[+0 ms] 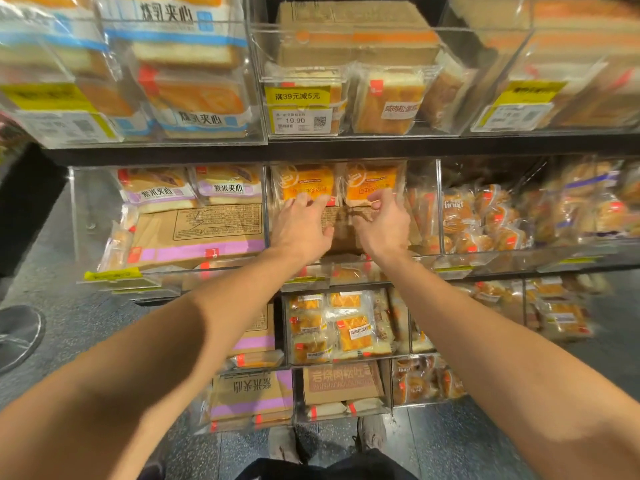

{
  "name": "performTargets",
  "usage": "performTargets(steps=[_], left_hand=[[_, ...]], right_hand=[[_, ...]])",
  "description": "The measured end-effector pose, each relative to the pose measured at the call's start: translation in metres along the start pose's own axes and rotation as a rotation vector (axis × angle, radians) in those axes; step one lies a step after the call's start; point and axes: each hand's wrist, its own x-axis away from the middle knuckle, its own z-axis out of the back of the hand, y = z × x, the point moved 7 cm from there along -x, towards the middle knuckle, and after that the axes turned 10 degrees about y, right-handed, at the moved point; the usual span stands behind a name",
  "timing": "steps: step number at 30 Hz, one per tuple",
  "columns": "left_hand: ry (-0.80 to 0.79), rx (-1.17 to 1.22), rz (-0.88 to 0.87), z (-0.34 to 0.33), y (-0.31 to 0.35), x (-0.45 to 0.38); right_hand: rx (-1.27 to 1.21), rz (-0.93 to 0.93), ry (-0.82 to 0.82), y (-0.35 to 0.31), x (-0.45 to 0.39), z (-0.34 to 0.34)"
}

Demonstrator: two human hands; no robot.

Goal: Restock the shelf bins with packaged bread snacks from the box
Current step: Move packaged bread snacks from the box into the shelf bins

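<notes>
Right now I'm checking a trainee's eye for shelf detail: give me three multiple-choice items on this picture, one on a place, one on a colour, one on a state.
1. Which bin are both hands in?
A. middle bin of the middle row
B. left bin of the top row
C. right bin of the bottom row

2. What colour are the labels on the two packs standing at the back of that bin?
A. blue
B. orange
C. green

3. How are the hands engaged?
A. both hang idle at the sides
B. one holds a price tag
C. each has fingers on one of the packs

Key: 1 A, the left hand and right hand reach into the middle bin. 2 B, the left orange pack and right orange pack show it. 3 C, each hand's fingers meet a pack's lower edge.
</notes>
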Motion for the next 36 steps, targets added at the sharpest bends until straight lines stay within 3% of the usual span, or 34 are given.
performTargets(steps=[4,10,17,28,36], left_hand=[[-0.002,0.036,0.019,0.019,-0.001,0.020],[0.155,0.068,0.095,0.065,0.002,0.096],[0.165,-0.006,0.475,0.081,-0.051,0.268],[0.159,0.081,1.145,0.133,-0.163,0.628],[0.212,-0.018,1.416,0.235,-0.257,0.879]], right_hand=[[0.040,0.108,-0.034,-0.014,0.029,0.014],[0.051,0.339,-0.138,-0.030,0.091,0.025],[0.025,0.693,-0.370,-0.034,0.219,0.011],[0.128,0.987,-0.943,-0.059,0.544,-0.056],[0.127,1.117,-1.217,-0.121,0.821,-0.091]])
